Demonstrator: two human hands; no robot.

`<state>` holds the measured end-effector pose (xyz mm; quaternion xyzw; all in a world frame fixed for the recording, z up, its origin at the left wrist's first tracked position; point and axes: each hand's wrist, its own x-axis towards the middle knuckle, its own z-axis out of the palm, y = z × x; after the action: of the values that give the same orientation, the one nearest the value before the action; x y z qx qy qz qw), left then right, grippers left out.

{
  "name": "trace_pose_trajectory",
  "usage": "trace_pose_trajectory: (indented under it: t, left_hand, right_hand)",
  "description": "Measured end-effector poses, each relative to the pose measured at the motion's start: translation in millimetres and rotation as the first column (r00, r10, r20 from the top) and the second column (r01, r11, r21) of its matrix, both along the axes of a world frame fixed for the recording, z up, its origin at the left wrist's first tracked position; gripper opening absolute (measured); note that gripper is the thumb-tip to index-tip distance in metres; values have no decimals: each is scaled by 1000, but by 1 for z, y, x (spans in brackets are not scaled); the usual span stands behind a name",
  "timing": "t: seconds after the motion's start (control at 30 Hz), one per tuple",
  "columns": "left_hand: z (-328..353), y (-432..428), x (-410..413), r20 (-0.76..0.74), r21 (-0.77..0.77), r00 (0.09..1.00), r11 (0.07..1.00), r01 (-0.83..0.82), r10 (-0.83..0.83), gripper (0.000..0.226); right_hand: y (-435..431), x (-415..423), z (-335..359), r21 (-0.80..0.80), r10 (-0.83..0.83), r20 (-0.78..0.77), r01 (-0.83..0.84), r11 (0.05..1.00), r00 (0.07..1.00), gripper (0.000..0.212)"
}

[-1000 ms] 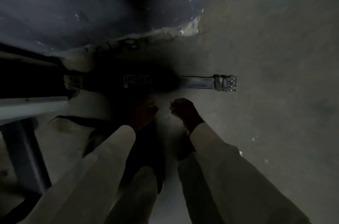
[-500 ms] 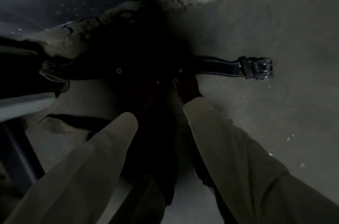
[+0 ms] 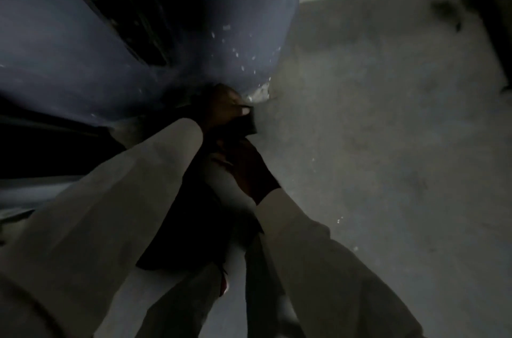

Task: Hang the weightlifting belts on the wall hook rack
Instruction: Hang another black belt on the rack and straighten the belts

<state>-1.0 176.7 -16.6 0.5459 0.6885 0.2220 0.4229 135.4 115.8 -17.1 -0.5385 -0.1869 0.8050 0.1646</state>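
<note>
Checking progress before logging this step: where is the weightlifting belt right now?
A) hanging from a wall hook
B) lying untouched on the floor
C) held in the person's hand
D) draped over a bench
C: the left hand grips the weightlifting belt near its end, and the right hand meets it just below, its own grip too dark to judge.

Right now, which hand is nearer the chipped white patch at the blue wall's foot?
Left. The left hand, gripping a dark belt, is beside the chipped white patch; the right hand is lower, nearer the body.
</note>
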Motion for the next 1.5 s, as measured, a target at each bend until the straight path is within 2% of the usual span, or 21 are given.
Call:
trace_pose_trajectory:
  t: [0.07,0.1,0.13,0.2,0.27,0.33,0.4,0.47,0.53,0.57,0.63,0.8,0.93,1.07,1.1,1.17,1.23,1.3,1.43,1.5]
  left_hand:
    - [54,-12,-11,72,9,997,1000,27,-28,26]
    - [87,-24,-16,106,27,993,998,57,-59,28]
    - [115,-36,-19,156,25,986,998,56,-59,28]
    - [170,-66,-17,236,16,972,1000,-13,9,20]
    - [217,-89,-12,302,-15,950,997,-80,81,24]
    - [270,-104,-1,405,-4,903,988,-153,141,47]
    - [324,-106,8,442,22,885,984,-174,147,40]
    - [379,-103,18,440,43,892,989,-139,106,33]
    - [419,-96,25,453,116,884,976,-185,114,19]
    - [430,-95,25,474,149,870,962,-229,134,10]
    - [452,-100,27,493,194,855,937,-291,164,8]
    - [498,-121,48,555,291,817,883,-368,158,16]
    - [542,-130,60,596,399,797,825,-400,98,14]
    - [594,-133,62,613,501,786,733,-459,74,7]
    - [606,-134,62,625,525,777,695,-491,77,7]
    - [630,-137,62,671,555,738,610,-566,74,11]
    - [655,-141,62,683,602,728,517,-609,62,12]
    - [675,-142,60,667,651,743,436,-621,60,16]
    - [707,-145,67,595,736,801,354,-577,66,29]
    - [721,-150,64,586,767,803,243,-594,112,31]
  right_hand:
    - [-1,10,52,-77,-113,-163,101,992,980,22]
    - [0,14,81,-97,-189,-206,172,980,960,26]
    - [3,21,103,-95,-256,-192,241,966,948,29]
    - [3,33,156,-35,-283,-159,282,959,946,21]
    - [-1,42,197,73,-202,-165,216,974,965,9]
    - [-10,54,247,184,-79,-217,121,976,973,19]
    - [-16,60,291,321,95,-249,-10,947,964,27]
    - [-24,63,336,450,301,-199,-186,874,933,32]
    - [-22,64,377,530,476,-83,-366,765,876,32]
    - [-19,66,396,546,542,-25,-443,711,840,31]
    - [-8,74,437,576,616,73,-538,616,784,23]
    - [12,96,528,668,659,183,-584,461,730,32]
    - [21,100,585,753,646,323,-601,268,692,21]
    - [22,92,642,753,604,509,-657,32,613,15]
    - [21,89,653,768,590,519,-640,-4,619,14]
    - [19,81,669,855,520,461,-517,-41,720,13]
    - [17,68,679,948,395,312,-309,-73,864,19]
    - [10,55,687,981,276,174,-144,-126,945,19]
    - [3,32,729,975,174,27,13,-222,984,20]
    - [-3,21,748,962,171,-16,61,-264,985,33]
